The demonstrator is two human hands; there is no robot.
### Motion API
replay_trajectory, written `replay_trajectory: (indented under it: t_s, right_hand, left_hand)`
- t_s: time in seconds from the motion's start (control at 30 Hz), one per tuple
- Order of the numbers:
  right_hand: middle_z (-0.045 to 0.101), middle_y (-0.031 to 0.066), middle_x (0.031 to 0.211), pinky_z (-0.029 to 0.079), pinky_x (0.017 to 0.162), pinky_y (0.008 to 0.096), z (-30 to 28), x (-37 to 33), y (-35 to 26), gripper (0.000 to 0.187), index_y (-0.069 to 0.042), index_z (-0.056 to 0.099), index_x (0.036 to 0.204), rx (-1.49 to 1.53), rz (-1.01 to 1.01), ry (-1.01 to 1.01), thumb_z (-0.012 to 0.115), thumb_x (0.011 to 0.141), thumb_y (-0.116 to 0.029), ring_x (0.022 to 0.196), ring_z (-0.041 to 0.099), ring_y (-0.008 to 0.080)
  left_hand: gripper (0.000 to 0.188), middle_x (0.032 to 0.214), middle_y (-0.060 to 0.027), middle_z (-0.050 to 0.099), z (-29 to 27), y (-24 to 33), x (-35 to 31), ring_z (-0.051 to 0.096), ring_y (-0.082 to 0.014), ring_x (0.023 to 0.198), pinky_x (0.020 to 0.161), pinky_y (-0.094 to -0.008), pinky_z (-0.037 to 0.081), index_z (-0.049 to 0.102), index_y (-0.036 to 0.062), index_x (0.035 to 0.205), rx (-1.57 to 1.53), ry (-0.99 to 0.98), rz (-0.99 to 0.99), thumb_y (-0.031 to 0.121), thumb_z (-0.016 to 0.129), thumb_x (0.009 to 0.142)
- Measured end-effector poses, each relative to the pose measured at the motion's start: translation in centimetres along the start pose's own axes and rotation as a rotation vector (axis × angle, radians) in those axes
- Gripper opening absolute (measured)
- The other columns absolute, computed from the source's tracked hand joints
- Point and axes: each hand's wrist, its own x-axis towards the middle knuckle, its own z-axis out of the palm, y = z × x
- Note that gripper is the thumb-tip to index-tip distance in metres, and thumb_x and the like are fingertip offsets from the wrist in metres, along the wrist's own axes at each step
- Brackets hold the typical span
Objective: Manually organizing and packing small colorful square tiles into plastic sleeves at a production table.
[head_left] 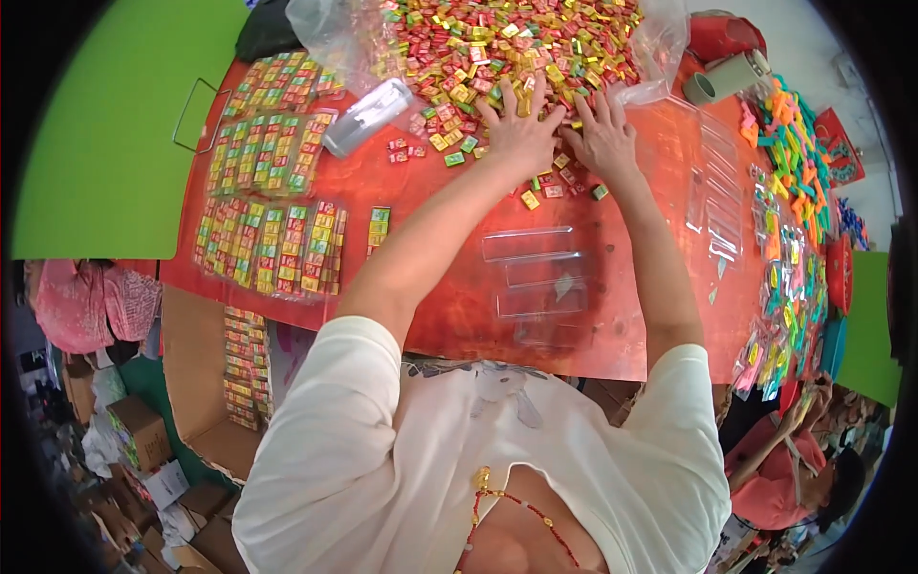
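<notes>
Both my arms reach out to a big heap of small wrapped blocks (516,48) in red, yellow and green, spilling from a clear plastic bag (660,48). My left hand (521,132) lies on the heap's near edge with its fingers spread. Close beside it, my right hand (602,142) also rests there, fingers apart. Loose blocks (553,191) lie under and just in front of both palms. Nearer to me sits a clear plastic tray (540,273) with several long compartments.
Filled trays (273,244) stand in rows at the left, near a silvery cylinder (368,117). More clear trays (717,182) lie at the right, beside colourful plastic toys (794,143) and a grey-green flask (736,75). Below the table's left edge is a cardboard box (206,383). Another person (784,469) sits at lower right.
</notes>
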Motion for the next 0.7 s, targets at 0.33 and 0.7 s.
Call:
replay_trajectory:
  t_s: [0.33, 0.7]
  right_hand:
    - [0.044, 0.0109, 0.151, 0.038, 0.11, 0.0558, -3.9, -4.9, -9.3, 0.055, -0.023, 0.05, 0.141, 0.391, -0.466, -0.126, 0.066, 0.09, -0.038, 0.14, 0.04, 0.0316]
    - [0.059, 0.0059, 0.123, 0.044, 0.094, 0.0465, -4.3, -6.6, -6.7, 0.035, -0.02, 0.066, 0.119, 0.312, -0.259, -0.001, 0.071, 0.084, -0.023, 0.116, 0.056, 0.0274]
  left_hand:
    - [0.059, 0.151, -0.0266, 0.034, -1.8, -7.3, -10.6, 0.034, -0.0516, 0.136, 0.104, -0.0649, 0.036, 0.045, 0.0107, 0.145, -0.204, 0.329, -0.354, 0.019, 0.059, 0.089]
    - [0.036, 0.128, -0.0211, 0.057, -3.1, -7.3, -13.8, 0.055, -0.0388, 0.117, 0.099, -0.0513, 0.043, 0.062, 0.0034, 0.124, -0.506, 0.313, -0.117, 0.013, 0.059, 0.089]
